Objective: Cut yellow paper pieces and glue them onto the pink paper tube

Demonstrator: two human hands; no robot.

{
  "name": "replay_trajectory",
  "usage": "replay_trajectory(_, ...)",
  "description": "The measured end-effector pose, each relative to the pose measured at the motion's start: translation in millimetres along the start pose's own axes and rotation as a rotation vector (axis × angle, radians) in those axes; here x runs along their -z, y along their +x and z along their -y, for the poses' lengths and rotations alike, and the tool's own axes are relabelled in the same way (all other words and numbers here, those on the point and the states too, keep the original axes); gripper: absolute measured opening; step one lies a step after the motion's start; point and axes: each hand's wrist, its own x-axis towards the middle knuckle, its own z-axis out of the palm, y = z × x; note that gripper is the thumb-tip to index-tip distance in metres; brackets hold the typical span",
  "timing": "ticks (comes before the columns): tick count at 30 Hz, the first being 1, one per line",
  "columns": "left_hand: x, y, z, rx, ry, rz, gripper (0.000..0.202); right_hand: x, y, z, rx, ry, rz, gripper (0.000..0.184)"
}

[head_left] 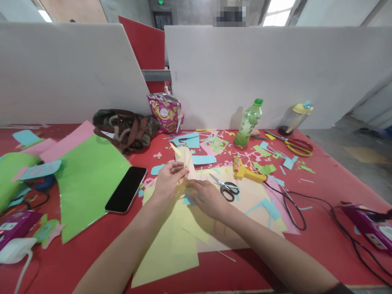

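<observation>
My left hand is closed, fingers pinching a pale cream paper piece that stands up from the table. My right hand lies just right of it, fingers pressed down on the lower edge of the same paper and on the yellow sheets below. Small black-handled scissors lie right beside my right hand. A yellow glue gun rests a little farther back, its black cord trailing right.
A black phone lies on a big green sheet at left. Behind stand a brown bag, a snack pouch, a green bottle, a grey bottle and red-handled scissors. Paper scraps litter the red table.
</observation>
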Motion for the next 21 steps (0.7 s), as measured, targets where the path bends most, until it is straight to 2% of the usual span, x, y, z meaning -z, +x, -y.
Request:
replay_trajectory(1,-1.9,-4.6,-0.6,0.000,0.035,-0.005,0.032,2.1,-1.4,-1.6,-0.017,0.011,-0.054,0.023)
replay_trajectory(4,-7.1,-17.5,-2.2,0.038,0.133,0.084,0.032,10.0,-6.9,-7.0,-0.085,0.080,-0.255,0.021)
replay_trajectory(7,-12.6,-28.7,-2.7,0.070,0.193,0.193,0.031,16.8,-12.8,-11.2,-0.127,0.259,-0.399,0.016)
replay_trajectory(12,-21.4,-42.1,0.4,0.122,0.297,0.289,0.027,16.9,-20.3,-15.3,-0.209,0.578,-0.415,0.017)
replay_trajectory(16,-22.7,-49.8,6.7,0.119,0.391,0.329,0.020,13.6,-26.2,-19.5,-0.310,0.710,-0.410,0.020)
replay_trajectory(18,-20.2,-54.1,10.4,0.161,0.509,0.420,0.019,13.7,-30.2,-23.3,-0.355,0.718,-0.426,0.021)
replay_trajectory(21,-14.1,-61.6,14.9,0.197,0.792,0.644,0.016,15.2,-36.8,-30.8,-0.415,0.724,-0.417,0.023)
